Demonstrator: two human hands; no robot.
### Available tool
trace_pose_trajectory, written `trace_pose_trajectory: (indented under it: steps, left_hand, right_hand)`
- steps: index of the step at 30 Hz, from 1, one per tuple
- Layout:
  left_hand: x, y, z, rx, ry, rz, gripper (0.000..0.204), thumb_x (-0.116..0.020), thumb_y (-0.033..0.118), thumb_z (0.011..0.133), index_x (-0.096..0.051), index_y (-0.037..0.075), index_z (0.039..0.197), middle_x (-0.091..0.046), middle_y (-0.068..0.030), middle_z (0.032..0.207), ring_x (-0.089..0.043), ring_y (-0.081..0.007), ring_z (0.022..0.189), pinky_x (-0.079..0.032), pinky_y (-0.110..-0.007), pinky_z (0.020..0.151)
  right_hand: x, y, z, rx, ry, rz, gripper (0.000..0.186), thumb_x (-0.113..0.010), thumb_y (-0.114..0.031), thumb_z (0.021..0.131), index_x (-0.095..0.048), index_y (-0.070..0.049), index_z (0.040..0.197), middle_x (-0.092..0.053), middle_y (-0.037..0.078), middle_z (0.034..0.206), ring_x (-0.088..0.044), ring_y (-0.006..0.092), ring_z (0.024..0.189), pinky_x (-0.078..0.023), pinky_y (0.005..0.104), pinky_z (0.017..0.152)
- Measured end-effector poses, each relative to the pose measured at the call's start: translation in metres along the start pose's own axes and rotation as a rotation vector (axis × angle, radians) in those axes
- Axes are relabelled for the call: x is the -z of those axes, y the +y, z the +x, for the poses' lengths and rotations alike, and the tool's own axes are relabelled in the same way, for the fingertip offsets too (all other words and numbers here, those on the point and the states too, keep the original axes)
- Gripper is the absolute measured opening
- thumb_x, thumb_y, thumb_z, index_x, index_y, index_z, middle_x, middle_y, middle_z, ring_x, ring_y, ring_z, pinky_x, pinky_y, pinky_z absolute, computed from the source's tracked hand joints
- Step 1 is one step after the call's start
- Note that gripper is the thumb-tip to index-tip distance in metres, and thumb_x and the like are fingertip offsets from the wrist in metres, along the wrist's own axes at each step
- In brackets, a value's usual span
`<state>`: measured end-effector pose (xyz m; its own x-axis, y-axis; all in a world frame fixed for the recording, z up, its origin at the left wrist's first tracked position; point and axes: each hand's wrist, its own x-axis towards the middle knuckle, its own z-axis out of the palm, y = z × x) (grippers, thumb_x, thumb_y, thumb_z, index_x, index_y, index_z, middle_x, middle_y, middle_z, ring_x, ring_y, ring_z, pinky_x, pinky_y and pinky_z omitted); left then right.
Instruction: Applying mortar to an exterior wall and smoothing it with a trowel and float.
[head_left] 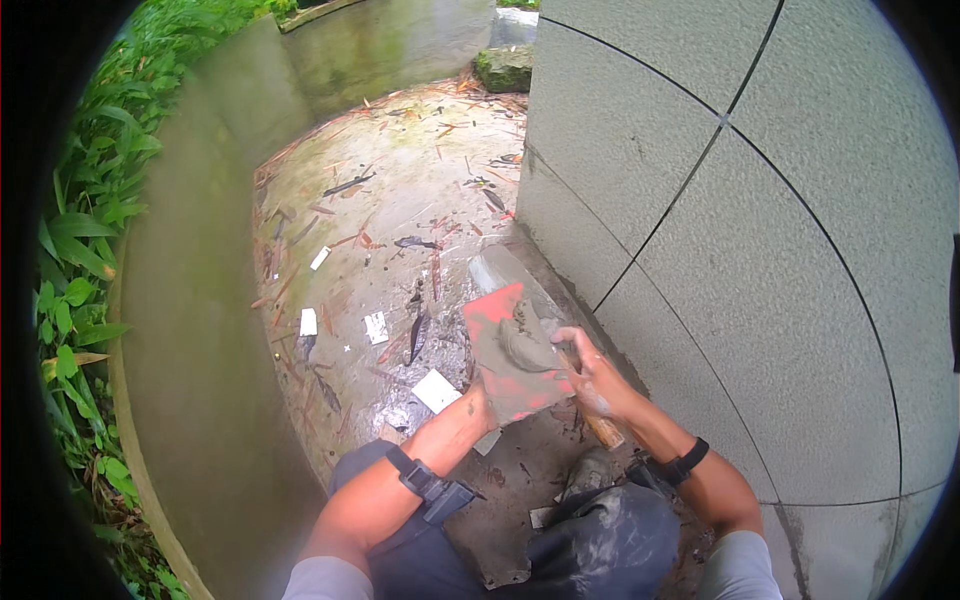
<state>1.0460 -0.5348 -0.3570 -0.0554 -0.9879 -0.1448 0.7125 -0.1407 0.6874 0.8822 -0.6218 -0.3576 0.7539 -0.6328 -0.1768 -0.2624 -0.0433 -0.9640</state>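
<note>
My left hand (483,404) is mostly hidden beneath a red, mortar-smeared board (490,315), which it holds up in front of my knees. A lump of wet grey mortar (528,342) lies on the board's face. At the board's right edge, my right hand (592,378) is closed round a tool with a wooden handle (604,432); it looks like a trowel, though its blade cannot be told apart from the mortar. Grey smears coat the right fingers. Just beyond the board lies a grey, pale-ended flat piece (508,272), partly covered by it.
A tiled grey wall (660,250) with dark joints rises close on my right. A low concrete wall (200,270) curves along the left, with green plants (85,310) behind it. Dead leaves and white scraps (435,391) litter the concrete floor (400,130). A mossy stone (503,70) sits at the far end.
</note>
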Motion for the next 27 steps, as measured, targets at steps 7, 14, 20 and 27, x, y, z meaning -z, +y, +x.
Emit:
trace_pose_trajectory:
  steps: [7,14,20,27]
  left_hand:
    - [0.04,-0.017,-0.006,0.223,0.11,0.103,0.021,-0.06,0.017,0.092,-0.058,0.01,0.112,-0.061,0.0019,0.094,-0.059,-0.0065,0.079,-0.05,-0.021,0.061]
    - [0.021,-0.013,-0.009,0.033,0.09,0.309,0.018,-0.061,0.012,0.09,-0.061,0.008,0.108,-0.062,0.0002,0.093,-0.06,-0.0098,0.08,-0.051,-0.024,0.063]
    - [0.056,-0.054,0.014,-0.078,0.171,0.251,0.027,-0.064,0.016,0.089,-0.06,0.006,0.113,-0.061,-0.0027,0.104,-0.061,-0.0122,0.091,-0.054,-0.026,0.072]
    - [0.046,-0.019,0.014,-0.217,0.414,0.173,0.025,-0.063,0.019,0.089,-0.053,0.004,0.107,-0.056,-0.0046,0.098,-0.055,-0.0129,0.096,-0.048,-0.032,0.084]
  right_hand:
    - [-0.02,0.014,0.018,0.087,-0.164,0.004,0.026,-0.052,-0.02,0.097,-0.051,-0.006,0.119,-0.059,0.004,0.1,-0.054,0.0113,0.093,-0.047,0.0302,0.077]
    - [-0.029,0.018,0.021,-0.003,-0.211,0.193,0.028,-0.05,-0.018,0.098,-0.058,0.002,0.115,-0.063,0.006,0.111,-0.056,0.0131,0.099,-0.044,0.0287,0.091]
    - [-0.036,0.016,0.019,-0.356,-0.246,0.657,0.032,-0.058,-0.019,0.092,-0.058,-0.006,0.122,-0.064,0.004,0.11,-0.061,0.0125,0.093,-0.05,0.0301,0.081]
    - [-0.017,0.011,0.026,-0.308,-0.054,0.611,0.048,-0.055,-0.031,0.094,-0.047,-0.009,0.136,-0.061,0.006,0.122,-0.063,0.0143,0.101,-0.053,0.0306,0.08]
